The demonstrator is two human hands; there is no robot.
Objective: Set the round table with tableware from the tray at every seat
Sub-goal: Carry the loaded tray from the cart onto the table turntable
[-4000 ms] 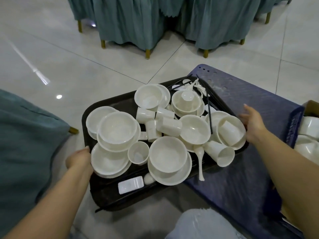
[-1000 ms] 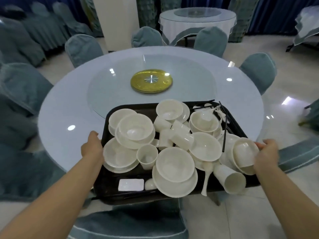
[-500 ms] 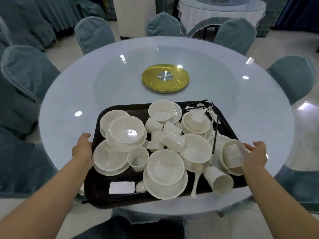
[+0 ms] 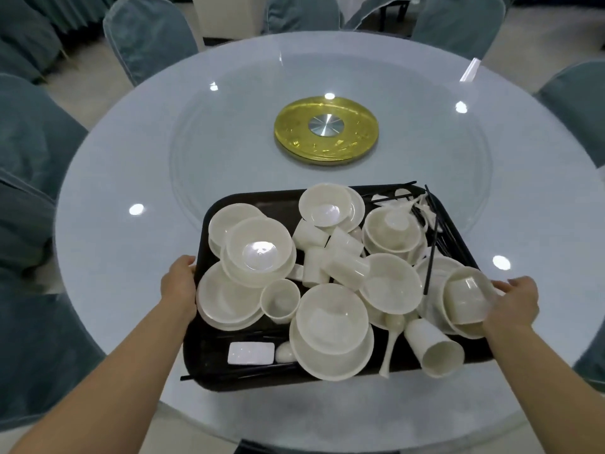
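Note:
A black tray (image 4: pixel 209 365) sits over the near part of the round table (image 4: pixel 108 250). It is piled with white tableware: bowls (image 4: pixel 330 319), plates (image 4: pixel 226 299), cups (image 4: pixel 435 348), a spoon (image 4: pixel 391 342), a small rectangular dish (image 4: pixel 251 352) and black chopsticks (image 4: pixel 431 253). My left hand (image 4: pixel 180 285) grips the tray's left rim. My right hand (image 4: pixel 515 303) grips the right rim, with its fingers beside a cup lying in a bowl (image 4: pixel 466 299).
A glass turntable with a gold centre disc (image 4: pixel 326 130) covers the middle of the table. Teal-covered chairs (image 4: pixel 147 37) stand around the table on all sides. Another chair back (image 4: pixel 36 348) is close at my left.
I have carried the tray from the blue cart to the round table. Over the last second it has moved further over the table's near part, both hands still on its rims.

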